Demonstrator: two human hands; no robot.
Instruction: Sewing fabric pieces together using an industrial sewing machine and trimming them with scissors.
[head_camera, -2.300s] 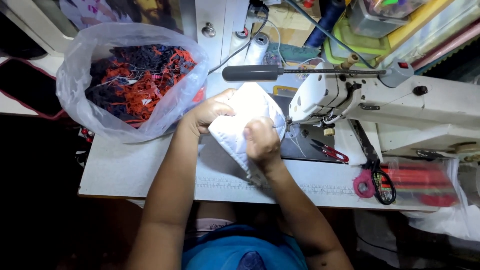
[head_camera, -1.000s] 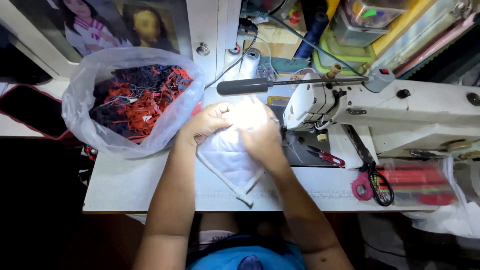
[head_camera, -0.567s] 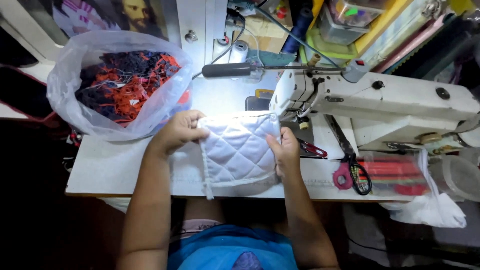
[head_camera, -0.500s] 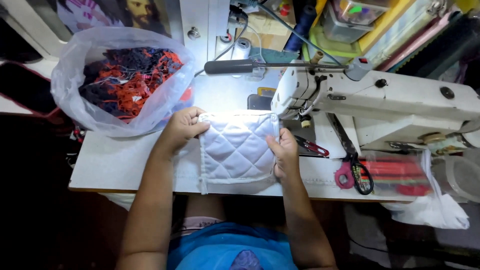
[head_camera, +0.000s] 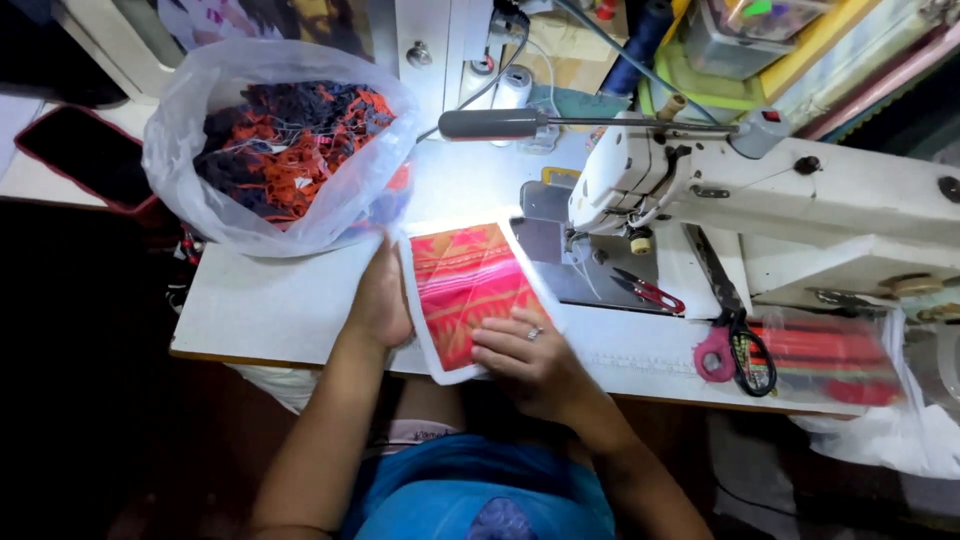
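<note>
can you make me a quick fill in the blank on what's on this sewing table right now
1. The fabric panel under both hands shows a pink and ____ patterned face with a white border.
2. The left hand rests at the panel's ____ edge, while the right hand presses its lower right corner.
3. The clear plastic bag of fabric scraps sits to the ____ of the sewing machine.
4. The scissors beside the machine have ____ handles.

Missing words: orange; left; left; pink

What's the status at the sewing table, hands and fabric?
Left hand on the panel's left edge. Right hand flat on its lower corner. Pink-orange fabric panel lies patterned side up beside the sewing machine. Nothing obstructing.
</note>
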